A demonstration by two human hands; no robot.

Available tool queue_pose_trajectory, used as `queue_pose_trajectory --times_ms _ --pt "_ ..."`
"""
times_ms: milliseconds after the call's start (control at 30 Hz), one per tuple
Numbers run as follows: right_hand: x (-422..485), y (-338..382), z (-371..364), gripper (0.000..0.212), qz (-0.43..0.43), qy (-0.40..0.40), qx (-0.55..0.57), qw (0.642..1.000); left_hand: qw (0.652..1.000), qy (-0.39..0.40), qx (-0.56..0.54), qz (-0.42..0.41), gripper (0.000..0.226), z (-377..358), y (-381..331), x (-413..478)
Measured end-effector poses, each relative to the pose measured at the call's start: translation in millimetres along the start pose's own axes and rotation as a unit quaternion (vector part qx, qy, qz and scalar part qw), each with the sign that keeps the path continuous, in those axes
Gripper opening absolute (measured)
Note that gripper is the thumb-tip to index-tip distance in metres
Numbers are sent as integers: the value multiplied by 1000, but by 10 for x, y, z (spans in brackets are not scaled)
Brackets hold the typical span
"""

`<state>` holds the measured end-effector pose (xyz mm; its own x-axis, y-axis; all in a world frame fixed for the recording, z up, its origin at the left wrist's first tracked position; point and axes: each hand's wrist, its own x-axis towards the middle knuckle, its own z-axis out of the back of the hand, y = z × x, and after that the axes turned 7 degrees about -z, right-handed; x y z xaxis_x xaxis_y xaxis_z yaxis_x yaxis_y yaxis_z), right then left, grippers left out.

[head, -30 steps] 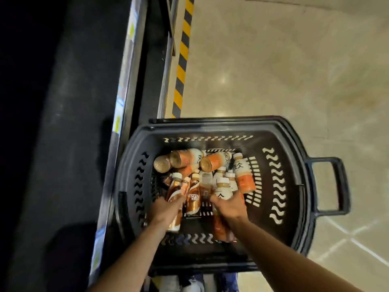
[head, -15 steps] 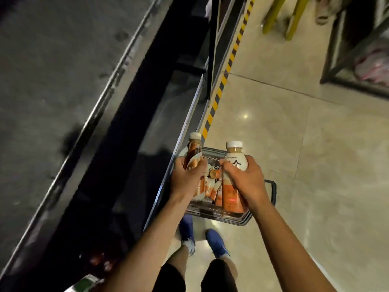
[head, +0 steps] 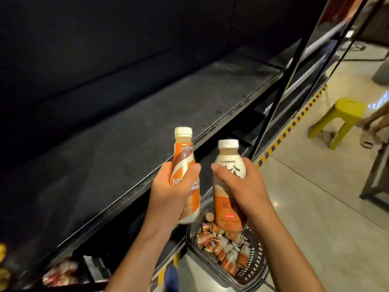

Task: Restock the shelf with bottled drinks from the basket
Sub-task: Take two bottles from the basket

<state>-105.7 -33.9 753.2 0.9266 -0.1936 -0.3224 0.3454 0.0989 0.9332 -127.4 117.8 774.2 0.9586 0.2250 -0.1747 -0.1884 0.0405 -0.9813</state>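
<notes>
1. Left hand (head: 170,194) wraps the left bottle (head: 182,159) at mid-body, thumb across the label. Right hand (head: 246,190) is clamped round the right bottle (head: 229,163) at the waist. Both bottles upright, caps up, centre frame, side by side but not touching.
2. Key relation: the shelf (head: 126,144) – a dark board – runs diagonally from lower left to upper right, left of and beyond both hands. Its front edge passes just behind the left bottle. Left hand is nearer, so probably sets down first. Long axes are vertical – no turning needed, judged.
3. Basket (head: 259,270) sits on the floor at lower centre, below the hands, with more bottles lying in it.
4. Post (head: 280,95) stands at the shelf front, well right of both hands – judged no obstruction. Stool (head: 345,114) at upper right, well apart. Packets (head: 63,272) on a lower level, bottom left.
</notes>
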Motion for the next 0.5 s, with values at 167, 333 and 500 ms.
queue_pose_trajectory --times_ms 167,333,500 --pt "-561 520 -618 31 54 123 32 990 995 -90 -33 -20 22 800 -302 -644" --pt "-1331 866 -1303 31 105 270 21 957 979 -188 -57 -60 34 1666 -516 -1313" --pt "-2363 948 -2004 41 120 404 15 907 948 -291 -82 -101 39 2550 -517 -2148"
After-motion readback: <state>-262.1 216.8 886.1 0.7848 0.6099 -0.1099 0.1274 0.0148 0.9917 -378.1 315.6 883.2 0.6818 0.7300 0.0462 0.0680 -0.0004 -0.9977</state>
